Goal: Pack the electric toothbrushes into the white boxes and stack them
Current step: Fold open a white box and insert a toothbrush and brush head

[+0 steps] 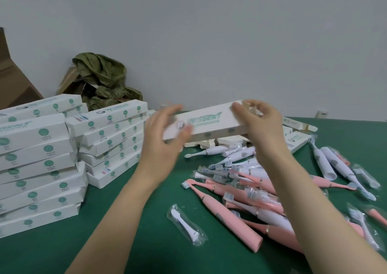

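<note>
Above the far edge of the green table (345, 139) the left hand (165, 133) grips the white box (209, 122) by its left end (blurred, though) while the right hand (261, 122) pinches its flap end, which wants tucking squarely before stacking.

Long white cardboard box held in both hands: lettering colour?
Green, printed on the long white cardboard box, clearest in the head view.

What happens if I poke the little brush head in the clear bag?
The brush head looks small, so it is probably very light and would slide on the green table. Its clear bag looks glossy and crinkled, so it may feel slippery and floppy; the head inside likely stays stiff.
</note>
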Tool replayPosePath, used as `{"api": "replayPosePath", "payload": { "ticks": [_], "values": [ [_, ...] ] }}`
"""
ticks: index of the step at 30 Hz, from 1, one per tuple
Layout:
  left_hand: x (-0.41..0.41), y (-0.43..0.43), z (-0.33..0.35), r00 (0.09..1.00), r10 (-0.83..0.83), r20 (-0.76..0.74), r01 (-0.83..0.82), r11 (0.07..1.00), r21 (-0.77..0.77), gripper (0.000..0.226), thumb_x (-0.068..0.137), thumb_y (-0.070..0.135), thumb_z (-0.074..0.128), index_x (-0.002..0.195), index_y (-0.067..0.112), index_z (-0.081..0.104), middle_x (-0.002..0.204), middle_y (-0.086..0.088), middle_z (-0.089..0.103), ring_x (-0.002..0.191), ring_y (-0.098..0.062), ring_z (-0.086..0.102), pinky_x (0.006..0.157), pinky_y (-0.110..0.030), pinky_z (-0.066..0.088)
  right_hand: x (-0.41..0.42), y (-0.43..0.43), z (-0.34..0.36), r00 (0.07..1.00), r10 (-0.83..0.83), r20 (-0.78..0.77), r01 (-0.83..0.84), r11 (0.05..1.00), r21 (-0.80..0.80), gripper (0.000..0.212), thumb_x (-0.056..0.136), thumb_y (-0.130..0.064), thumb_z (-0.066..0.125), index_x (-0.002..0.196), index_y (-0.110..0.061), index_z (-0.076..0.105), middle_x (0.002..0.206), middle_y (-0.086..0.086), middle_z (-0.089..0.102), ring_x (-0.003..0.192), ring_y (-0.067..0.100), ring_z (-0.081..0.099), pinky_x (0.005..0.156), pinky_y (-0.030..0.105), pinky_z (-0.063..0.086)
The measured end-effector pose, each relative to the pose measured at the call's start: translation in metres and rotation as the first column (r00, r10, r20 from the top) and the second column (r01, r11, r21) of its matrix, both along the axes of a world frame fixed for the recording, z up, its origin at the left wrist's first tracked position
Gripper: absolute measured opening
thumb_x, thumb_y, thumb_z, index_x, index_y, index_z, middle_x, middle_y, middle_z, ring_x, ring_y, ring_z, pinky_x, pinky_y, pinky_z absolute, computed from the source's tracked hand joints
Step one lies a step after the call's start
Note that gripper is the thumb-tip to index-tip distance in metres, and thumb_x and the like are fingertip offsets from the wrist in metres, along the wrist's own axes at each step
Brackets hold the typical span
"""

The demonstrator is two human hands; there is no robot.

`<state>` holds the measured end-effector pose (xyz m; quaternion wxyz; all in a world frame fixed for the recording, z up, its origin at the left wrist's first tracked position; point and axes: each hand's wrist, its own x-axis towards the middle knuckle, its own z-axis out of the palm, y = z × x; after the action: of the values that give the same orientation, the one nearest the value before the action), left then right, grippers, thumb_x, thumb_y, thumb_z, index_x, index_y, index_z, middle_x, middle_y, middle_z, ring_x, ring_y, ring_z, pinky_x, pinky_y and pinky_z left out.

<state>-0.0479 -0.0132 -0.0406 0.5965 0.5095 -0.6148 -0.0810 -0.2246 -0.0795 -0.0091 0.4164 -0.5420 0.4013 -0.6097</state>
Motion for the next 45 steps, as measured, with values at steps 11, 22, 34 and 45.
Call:
{"api": "replayPosePath", "payload": {
  "ticks": [11,22,34,45],
  "values": [
    [0.014,-0.017,-0.017,0.948,0.201,-0.247,-0.179,0.978,0.110,0.040,0.086,0.005,0.066,0.124,0.017,0.059,0.116,0.017,0.057,0.106,0.010,0.052,0.096,-0.013,0.040,-0.010,-0.018,-0.013,0.996,-0.064,0.069,0.057,0.993,0.105,0.043,0.080,-0.028,0.074,0.118,-0.011,0.061,0.098,0.003,0.067,0.065,0.012,0.061,0.058,0.024,0.052],
    [-0.027,-0.003,-0.005,0.946,0.084,0.313,-0.093,0.996,0.012,0.053,0.074,0.033,0.064,0.124,0.030,0.047,0.122,0.015,0.044,0.115,0.000,0.040,0.098,-0.023,0.037,0.032,0.016,-0.017,0.987,-0.045,-0.156,0.013,0.979,-0.202,0.017,0.080,-0.030,0.073,0.089,-0.025,0.060,0.088,-0.013,0.064,0.083,0.008,0.063,0.070,0.025,0.050],
    [-0.034,-0.004,0.022,0.811,0.210,0.546,-0.091,0.967,-0.236,0.051,0.083,0.018,0.067,0.118,0.029,0.032,0.146,-0.020,0.032,0.107,-0.036,0.054,0.083,-0.046,0.045,0.005,0.015,0.013,0.985,0.159,0.070,-0.151,0.983,-0.101,0.022,0.093,-0.004,0.049,0.086,-0.011,0.068,0.072,-0.001,0.066,0.064,0.010,0.062,0.054,0.025,0.055],
    [-0.035,-0.012,0.035,0.938,0.071,0.339,-0.052,0.996,-0.066,0.027,0.092,0.050,0.041,0.083,0.029,0.055,0.075,0.016,0.051,0.075,0.005,0.046,0.061,-0.014,0.029,0.005,0.007,0.005,0.957,0.286,-0.037,-0.287,0.957,-0.035,0.018,0.097,-0.006,0.049,0.101,-0.003,0.066,0.084,0.013,0.065,0.071,0.019,0.065,0.059,0.024,0.056]
  ]
}}
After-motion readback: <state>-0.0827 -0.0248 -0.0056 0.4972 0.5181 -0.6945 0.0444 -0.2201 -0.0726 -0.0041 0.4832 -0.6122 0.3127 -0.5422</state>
